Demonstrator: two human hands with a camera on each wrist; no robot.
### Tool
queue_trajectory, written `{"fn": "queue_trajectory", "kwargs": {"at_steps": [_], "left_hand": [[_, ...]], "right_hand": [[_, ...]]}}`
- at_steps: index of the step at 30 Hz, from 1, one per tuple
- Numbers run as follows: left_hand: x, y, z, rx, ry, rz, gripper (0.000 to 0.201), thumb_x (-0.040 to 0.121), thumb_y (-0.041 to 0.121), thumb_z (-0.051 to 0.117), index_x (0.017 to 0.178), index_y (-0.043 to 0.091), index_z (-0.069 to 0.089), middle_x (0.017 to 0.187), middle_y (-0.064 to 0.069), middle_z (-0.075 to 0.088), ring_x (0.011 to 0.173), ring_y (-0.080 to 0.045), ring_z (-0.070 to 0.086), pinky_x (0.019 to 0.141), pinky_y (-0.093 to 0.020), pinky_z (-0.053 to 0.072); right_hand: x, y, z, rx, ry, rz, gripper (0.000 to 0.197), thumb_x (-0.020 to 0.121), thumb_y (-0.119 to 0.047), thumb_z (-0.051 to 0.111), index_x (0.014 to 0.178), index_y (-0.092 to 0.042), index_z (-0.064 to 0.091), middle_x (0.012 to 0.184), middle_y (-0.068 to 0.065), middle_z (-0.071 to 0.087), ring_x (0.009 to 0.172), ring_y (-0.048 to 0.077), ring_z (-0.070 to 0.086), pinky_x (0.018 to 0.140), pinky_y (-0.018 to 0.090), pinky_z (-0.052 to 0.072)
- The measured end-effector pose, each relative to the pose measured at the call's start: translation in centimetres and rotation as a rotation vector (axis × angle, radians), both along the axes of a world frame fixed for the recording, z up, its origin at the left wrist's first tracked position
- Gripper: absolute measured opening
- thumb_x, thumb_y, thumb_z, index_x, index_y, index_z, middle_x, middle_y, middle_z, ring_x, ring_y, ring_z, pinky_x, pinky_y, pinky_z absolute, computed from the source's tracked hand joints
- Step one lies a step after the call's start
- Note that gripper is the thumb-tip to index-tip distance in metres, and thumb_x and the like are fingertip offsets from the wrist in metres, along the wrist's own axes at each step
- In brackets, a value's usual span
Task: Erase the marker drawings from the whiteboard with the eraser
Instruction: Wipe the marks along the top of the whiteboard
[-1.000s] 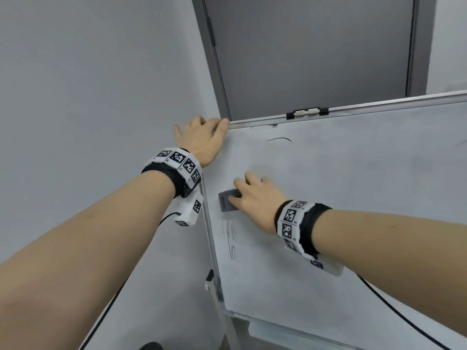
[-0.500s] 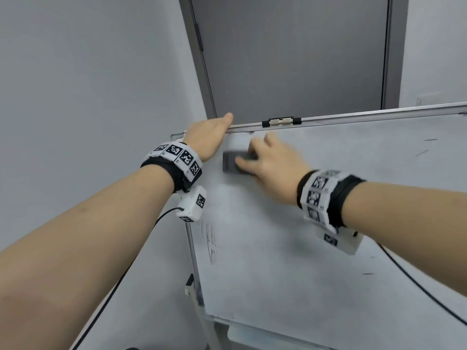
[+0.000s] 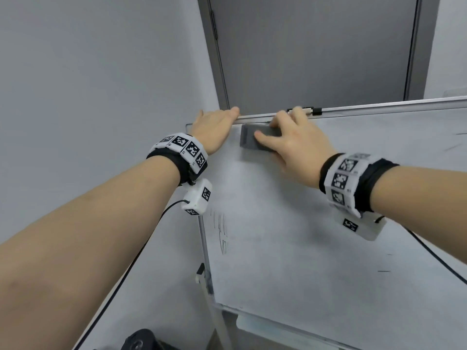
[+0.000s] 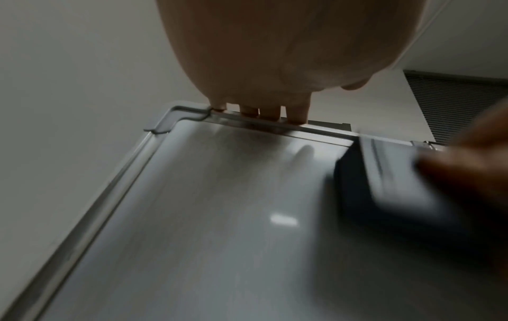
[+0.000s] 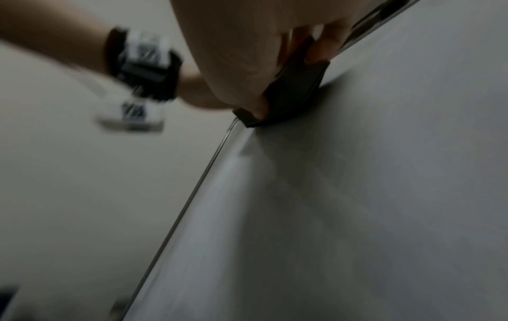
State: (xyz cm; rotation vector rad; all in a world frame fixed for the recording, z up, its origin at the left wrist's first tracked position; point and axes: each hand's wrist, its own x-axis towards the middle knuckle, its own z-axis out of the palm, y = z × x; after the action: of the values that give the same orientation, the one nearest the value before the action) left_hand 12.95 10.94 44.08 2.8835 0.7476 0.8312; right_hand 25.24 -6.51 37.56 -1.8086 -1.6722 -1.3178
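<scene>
A whiteboard (image 3: pixel 316 236) in a metal frame fills the lower right of the head view. My right hand (image 3: pixel 290 140) grips a dark grey eraser (image 3: pixel 249 140) flat against the board, just under its top rail near the top left corner. The eraser (image 4: pixel 390 184) shows blurred in the left wrist view, and the eraser (image 5: pixel 294 95) sits under my palm in the right wrist view. My left hand (image 3: pixel 214 127) holds the top left corner of the frame, fingers (image 4: pixel 274 113) hooked over the top rail. Faint black marker strokes (image 3: pixel 222 231) remain near the left edge, with small dashes (image 3: pixel 452 147) at the right.
A grey door (image 3: pixel 316 51) stands behind the board and a pale wall (image 3: pixel 101 84) lies to the left. A black clip (image 3: pixel 316 111) sits on the top rail. The board's tray (image 3: pixel 278 327) runs along the bottom. Cables hang from both wrist cameras.
My right hand has swept the eraser from mid-board up to the top rail; the curved stroke near the top is gone. My left hand has stayed on the corner.
</scene>
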Motion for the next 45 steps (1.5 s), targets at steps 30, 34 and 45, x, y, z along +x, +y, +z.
{"fn": "queue_trajectory", "kwargs": {"at_steps": [30, 34, 45], "left_hand": [[-5.8, 10.3, -18.5, -0.865, -0.578, 0.139, 0.025, 0.080, 0.040, 0.041, 0.072, 0.018, 0.050, 0.075, -0.009, 0.050, 0.074, -0.019, 0.048, 0.082, -0.044, 0.051], [-6.0, 9.5, -17.8, -0.852, -0.572, 0.120, 0.021, 0.083, 0.033, 0.045, 0.073, 0.015, 0.051, 0.072, -0.008, 0.042, 0.070, -0.018, 0.042, 0.070, -0.037, 0.046], [-8.6, 6.3, -20.9, -1.161, -0.430, 0.168, 0.033, 0.101, 0.035, 0.036, 0.093, 0.014, 0.060, 0.084, -0.005, 0.063, 0.073, -0.017, 0.057, 0.076, -0.031, 0.050]], "right_hand": [[-10.2, 9.1, -20.4, -0.455, 0.133, 0.057, 0.050, 0.072, -0.002, 0.058, 0.120, -0.016, 0.060, 0.106, 0.013, 0.049, 0.086, 0.031, 0.041, 0.047, 0.031, 0.033], [-11.3, 8.4, -23.1, -0.635, 0.159, -0.029, 0.054, 0.077, -0.005, 0.053, 0.129, -0.020, 0.052, 0.117, 0.011, 0.043, 0.094, 0.031, 0.038, 0.052, 0.031, 0.041], [-9.7, 10.2, -13.5, -0.206, 0.078, 0.068, 0.038, 0.075, -0.002, 0.061, 0.112, -0.011, 0.063, 0.102, 0.016, 0.052, 0.088, 0.034, 0.045, 0.051, 0.030, 0.025]]}}
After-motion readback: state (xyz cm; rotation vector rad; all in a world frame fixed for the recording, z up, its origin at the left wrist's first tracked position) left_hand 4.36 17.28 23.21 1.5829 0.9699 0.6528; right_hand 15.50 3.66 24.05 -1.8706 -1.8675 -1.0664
